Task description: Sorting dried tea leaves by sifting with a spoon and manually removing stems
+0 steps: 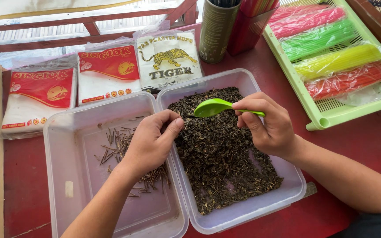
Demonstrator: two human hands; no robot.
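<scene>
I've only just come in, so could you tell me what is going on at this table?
A person is working over two clear plastic tubs. The right hand holds a green spoon above the right tub, which is spread with dried tea leaves. The left hand pinches at the leaves by the shared edge. The left tub holds a small pile of twigs.

Your right hand (267, 128) holds a green spoon (217, 107) over the dried tea leaves (221, 150) while your left hand (151, 143) pinches stems.

Left hand (151, 143) pinches, fingertips together; right hand (267, 125) curls in a closed grip.
</scene>
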